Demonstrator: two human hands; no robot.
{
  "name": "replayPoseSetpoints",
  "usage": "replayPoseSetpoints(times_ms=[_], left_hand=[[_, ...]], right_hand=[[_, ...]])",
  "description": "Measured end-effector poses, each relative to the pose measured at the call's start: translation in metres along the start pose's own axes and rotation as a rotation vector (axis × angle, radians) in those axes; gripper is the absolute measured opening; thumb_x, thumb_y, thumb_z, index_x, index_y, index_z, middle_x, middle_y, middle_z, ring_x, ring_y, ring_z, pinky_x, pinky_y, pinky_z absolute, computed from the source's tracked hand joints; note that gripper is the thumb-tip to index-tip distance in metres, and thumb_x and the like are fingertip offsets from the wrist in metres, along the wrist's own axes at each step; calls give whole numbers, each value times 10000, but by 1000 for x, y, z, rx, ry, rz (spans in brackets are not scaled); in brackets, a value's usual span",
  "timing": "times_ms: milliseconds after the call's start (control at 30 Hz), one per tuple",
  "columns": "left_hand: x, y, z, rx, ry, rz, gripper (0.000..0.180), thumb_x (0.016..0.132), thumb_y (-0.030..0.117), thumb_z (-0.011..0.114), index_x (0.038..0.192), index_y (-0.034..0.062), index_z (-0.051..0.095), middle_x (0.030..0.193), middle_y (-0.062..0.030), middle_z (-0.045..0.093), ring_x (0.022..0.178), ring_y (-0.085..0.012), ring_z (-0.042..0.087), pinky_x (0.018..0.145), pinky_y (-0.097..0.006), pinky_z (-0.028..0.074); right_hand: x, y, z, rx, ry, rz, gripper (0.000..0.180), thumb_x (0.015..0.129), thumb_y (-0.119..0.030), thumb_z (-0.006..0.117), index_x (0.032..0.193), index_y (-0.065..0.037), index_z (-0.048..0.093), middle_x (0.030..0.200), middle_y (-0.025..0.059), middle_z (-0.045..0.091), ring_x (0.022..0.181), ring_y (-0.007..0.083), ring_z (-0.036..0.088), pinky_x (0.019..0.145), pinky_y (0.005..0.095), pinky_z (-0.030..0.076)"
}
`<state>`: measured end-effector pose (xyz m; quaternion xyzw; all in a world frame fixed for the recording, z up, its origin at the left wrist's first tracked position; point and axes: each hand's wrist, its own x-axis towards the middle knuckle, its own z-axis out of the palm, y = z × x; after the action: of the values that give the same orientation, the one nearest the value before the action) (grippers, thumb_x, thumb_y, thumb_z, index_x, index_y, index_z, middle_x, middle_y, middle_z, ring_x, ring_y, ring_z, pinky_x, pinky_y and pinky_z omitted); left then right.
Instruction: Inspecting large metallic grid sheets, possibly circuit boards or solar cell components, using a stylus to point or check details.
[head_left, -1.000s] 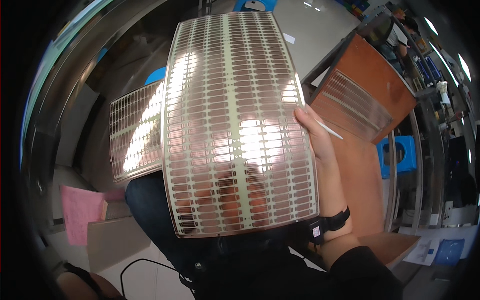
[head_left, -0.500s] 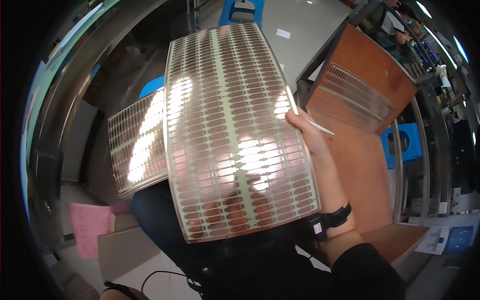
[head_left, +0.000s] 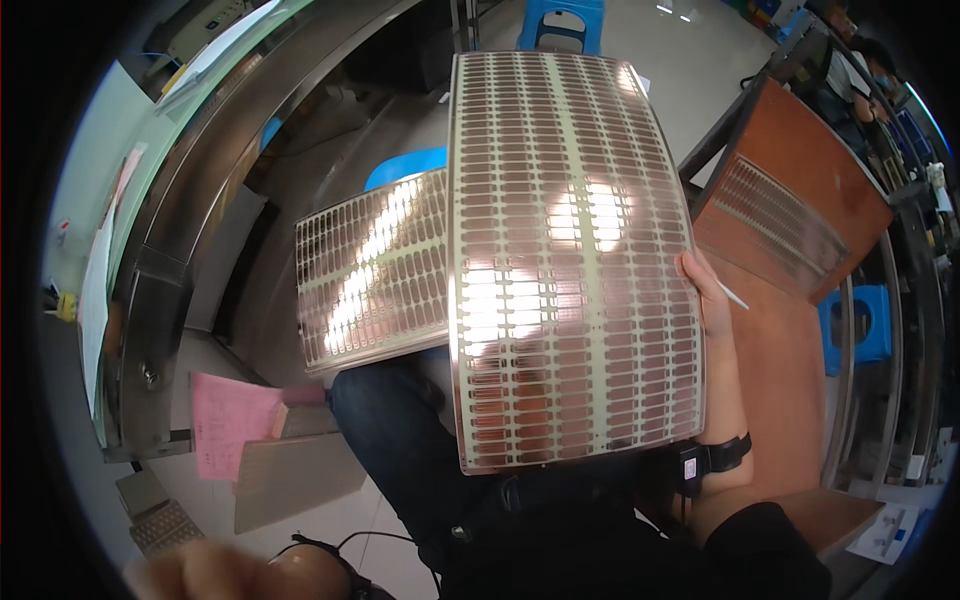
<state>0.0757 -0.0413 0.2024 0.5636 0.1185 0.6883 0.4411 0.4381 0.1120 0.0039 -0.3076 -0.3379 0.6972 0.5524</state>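
My right hand (head_left: 709,292) grips the right edge of a large copper-coloured circuit panel (head_left: 585,270), thumb on its face and the other fingers hidden behind. The panel carries rows of repeated oblong patterns and shines with reflected light. A slim white stick, like a pen (head_left: 733,294), juts out beside that hand; how it is held is hidden. Low at the left, my left hand (head_left: 205,573) is smeared by motion and apart from the panels. A second patterned panel (head_left: 400,265) rests by my left knee, partly behind the held one.
A brown board rack (head_left: 770,390) stands at my right, with another panel (head_left: 775,220) leaning on its upright. Pink paper (head_left: 235,420) and a grey board (head_left: 300,480) are at the lower left. Blue stools (head_left: 562,22) stand beyond, and a person sits far right.
The view has swung left, so most things sit further right in it. My left hand has come into sight at the lower left. The right hand keeps its hold on the panel.
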Motion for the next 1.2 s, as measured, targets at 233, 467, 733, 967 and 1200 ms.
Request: replayPoseSetpoints(times_ms=[233,467,733,967,1200], left_hand=[[-57,-131,-16,158,681,-443,499,946,372,414,1334,80,297,1244,-93,419,1108,-216,452,945,-334,380],[-98,-160,-15,-308,598,-756,525,920,261,504,1362,120,256,1372,-37,365,1237,-228,391,1004,-400,369],[-105,-134,-107,-91,808,-715,377,903,198,540,1246,87,430,1130,-58,567,1011,-180,568,838,-338,499],[-121,-119,-148,250,871,-746,269,902,213,535,1119,61,489,1131,-81,565,1016,-174,570,805,-313,516],[-118,-111,-147,302,769,-399,215,946,208,472,1123,87,475,1115,-49,552,1052,-155,523,897,-313,442]], right_hand=[[-11,9,-14,69,108,-127,335,931,-134,454,1235,6,435,1058,54,575,966,105,568,814,245,496],[-17,37,70,211,65,21,417,902,-97,516,1284,-31,364,1222,107,497,1076,226,539,914,384,464],[-8,-52,-2,174,317,-391,385,920,-223,501,1238,-12,452,1048,99,603,944,177,600,807,307,520],[-26,-74,4,-458,234,-178,407,873,-247,588,1157,41,540,984,78,624,880,115,582,751,221,464],[-14,-66,-9,-517,222,-192,219,859,-87,598,1053,12,581,944,43,591,904,105,540,805,247,428]])
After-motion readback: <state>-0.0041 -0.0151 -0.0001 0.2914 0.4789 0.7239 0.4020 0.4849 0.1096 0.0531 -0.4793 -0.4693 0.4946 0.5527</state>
